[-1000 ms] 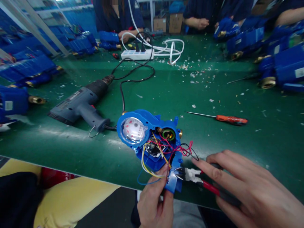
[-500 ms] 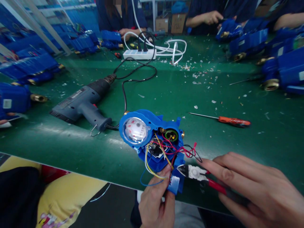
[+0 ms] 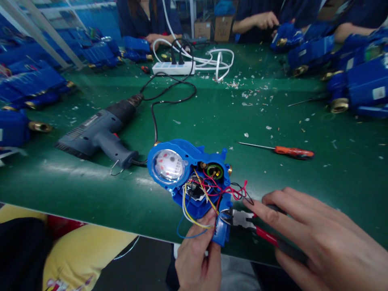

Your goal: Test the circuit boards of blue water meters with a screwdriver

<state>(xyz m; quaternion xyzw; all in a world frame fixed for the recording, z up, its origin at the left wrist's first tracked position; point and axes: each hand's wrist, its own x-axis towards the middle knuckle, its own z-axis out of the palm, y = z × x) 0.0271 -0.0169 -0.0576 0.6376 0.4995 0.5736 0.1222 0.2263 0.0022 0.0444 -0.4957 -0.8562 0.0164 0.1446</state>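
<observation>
A blue water meter (image 3: 184, 151) lies near the table's front edge, its round dial facing up and its electronics compartment uncovered. Red, black, yellow, white and blue wires (image 3: 239, 192) spill out of that compartment. My left hand (image 3: 198, 250) pinches a small blue plastic part (image 3: 222, 234) at the meter's lower right side, with wires running over the fingers. In my right hand (image 3: 321, 234) are diagonal cutters (image 3: 266, 234) with red and black handles. Their jaws touch or nearly touch the blue part; whether a wire is between them I cannot tell.
A grey heat gun (image 3: 112, 129) lies to the left, its black cord running back to a white power strip (image 3: 174, 68). An orange screwdriver (image 3: 294, 152) lies to the right. More blue meters (image 3: 363, 87) line both sides. Co-workers' hands (image 3: 266, 20) are across the table.
The whole view has shifted slightly, so things appear a little further left. The blue part in my left hand has tilted, and the cutters' jaws have turned a bit against it.
</observation>
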